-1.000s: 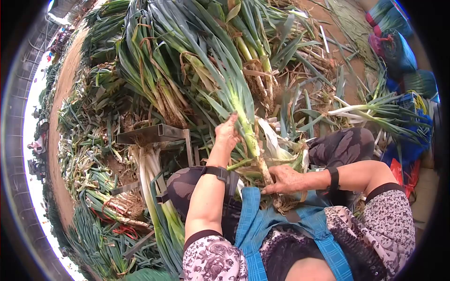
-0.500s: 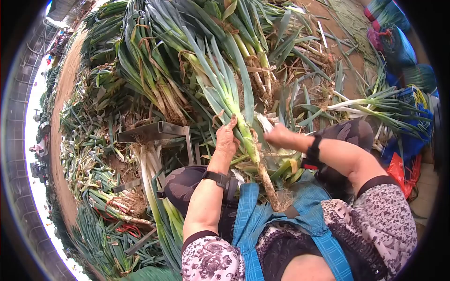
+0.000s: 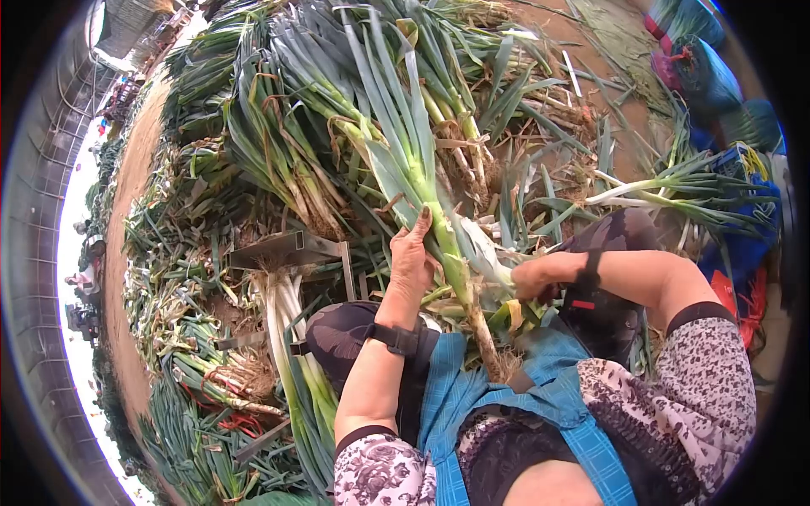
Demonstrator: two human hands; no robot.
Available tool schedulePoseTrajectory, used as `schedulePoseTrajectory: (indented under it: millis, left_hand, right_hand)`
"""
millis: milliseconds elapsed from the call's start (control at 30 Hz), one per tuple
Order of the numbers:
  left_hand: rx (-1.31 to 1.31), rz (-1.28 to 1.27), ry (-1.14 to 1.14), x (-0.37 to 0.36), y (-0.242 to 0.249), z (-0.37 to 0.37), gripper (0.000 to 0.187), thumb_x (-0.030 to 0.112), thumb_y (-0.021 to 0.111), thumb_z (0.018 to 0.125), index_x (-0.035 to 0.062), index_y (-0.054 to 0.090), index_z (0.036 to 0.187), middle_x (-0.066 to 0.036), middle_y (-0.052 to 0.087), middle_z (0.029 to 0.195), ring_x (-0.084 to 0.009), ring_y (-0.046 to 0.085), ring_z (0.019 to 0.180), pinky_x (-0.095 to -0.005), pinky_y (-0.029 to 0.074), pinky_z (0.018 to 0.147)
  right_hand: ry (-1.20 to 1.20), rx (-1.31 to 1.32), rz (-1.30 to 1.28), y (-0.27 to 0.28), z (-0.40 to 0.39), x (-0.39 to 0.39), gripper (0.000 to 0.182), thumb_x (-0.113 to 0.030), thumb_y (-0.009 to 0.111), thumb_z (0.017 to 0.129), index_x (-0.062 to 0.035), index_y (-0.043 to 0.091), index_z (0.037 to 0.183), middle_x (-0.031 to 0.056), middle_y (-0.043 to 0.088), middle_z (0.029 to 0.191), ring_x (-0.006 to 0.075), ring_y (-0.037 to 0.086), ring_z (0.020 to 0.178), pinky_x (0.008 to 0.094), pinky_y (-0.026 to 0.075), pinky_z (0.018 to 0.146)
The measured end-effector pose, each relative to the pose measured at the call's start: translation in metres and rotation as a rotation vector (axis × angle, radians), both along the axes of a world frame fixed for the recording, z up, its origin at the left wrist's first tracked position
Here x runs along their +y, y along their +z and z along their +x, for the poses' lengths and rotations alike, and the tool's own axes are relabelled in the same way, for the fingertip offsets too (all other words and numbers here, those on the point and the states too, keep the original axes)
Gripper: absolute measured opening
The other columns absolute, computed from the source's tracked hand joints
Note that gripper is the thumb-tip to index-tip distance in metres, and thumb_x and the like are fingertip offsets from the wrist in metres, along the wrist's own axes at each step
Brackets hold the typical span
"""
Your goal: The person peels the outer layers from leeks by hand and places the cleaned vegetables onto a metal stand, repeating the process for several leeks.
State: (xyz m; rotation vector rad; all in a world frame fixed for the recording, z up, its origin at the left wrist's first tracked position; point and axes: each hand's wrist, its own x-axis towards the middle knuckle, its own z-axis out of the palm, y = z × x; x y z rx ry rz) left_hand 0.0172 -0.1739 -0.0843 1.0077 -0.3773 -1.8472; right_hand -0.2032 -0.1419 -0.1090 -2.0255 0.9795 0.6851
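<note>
A long green leek (image 3: 453,257) slants across the middle, roots low by the blue apron and leaves reaching up and away. My left hand (image 3: 413,257) is wrapped round its stem, thumb on top. To the right of the stem, my right hand (image 3: 540,277) is closed on a pale outer leaf (image 3: 483,244) that hangs partly away from the stem. The fingertips of my right hand are hidden under it.
A metal bracket (image 3: 291,250) stands left of my knees, with cleaned leeks (image 3: 291,337) beside it. Heaps of untrimmed leeks (image 3: 278,152) lie ahead. Several leeks (image 3: 658,192) rest at the right, near blue wrapped bundles (image 3: 709,76).
My right hand has moved down and to the right, drawing the pale leaf away from the stem. My left hand keeps its hold on the leek. The view has shifted slightly.
</note>
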Motion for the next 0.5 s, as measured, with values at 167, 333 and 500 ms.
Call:
schedulePoseTrajectory:
  millis: [167, 333, 500]
  left_hand:
    - [0.061, 0.017, 0.004, 0.015, 0.013, -0.045, 0.034, 0.03, 0.065, 0.087, 0.0013, 0.059, 0.104, -0.008, 0.064, 0.09, -0.0194, 0.062, 0.073, -0.0336, 0.054, 0.065]
    - [-0.183, 0.008, -0.102, 0.027, 0.025, -0.081, 0.026, 0.023, 0.062, 0.089, 0.0005, 0.059, 0.102, -0.008, 0.064, 0.086, -0.018, 0.062, 0.071, -0.032, 0.053, 0.061]
    - [-0.589, -0.003, -0.483, 0.101, -0.054, -0.028, 0.029, 0.027, 0.058, 0.089, 0.0014, 0.059, 0.103, -0.018, 0.064, 0.095, -0.0306, 0.062, 0.083, -0.0382, 0.05, 0.069]
  right_hand:
    - [-1.147, -0.64, 0.431, 0.068, -0.019, -0.064, 0.045, -0.041, 0.057, 0.088, 0.0, 0.062, 0.106, 0.0137, 0.066, 0.096, 0.0218, 0.066, 0.073, 0.0363, 0.055, 0.059]
    - [-1.333, -1.2, 0.5, 0.042, -0.025, -0.098, 0.032, -0.024, 0.068, 0.084, 0.0034, 0.062, 0.1, 0.0143, 0.067, 0.088, 0.022, 0.067, 0.068, 0.0359, 0.057, 0.056]
    - [-1.604, -1.426, 0.343, 0.076, -0.056, -0.122, 0.027, -0.013, 0.069, 0.081, 0.0082, 0.06, 0.095, 0.0175, 0.067, 0.079, 0.025, 0.067, 0.063, 0.0381, 0.06, 0.057]
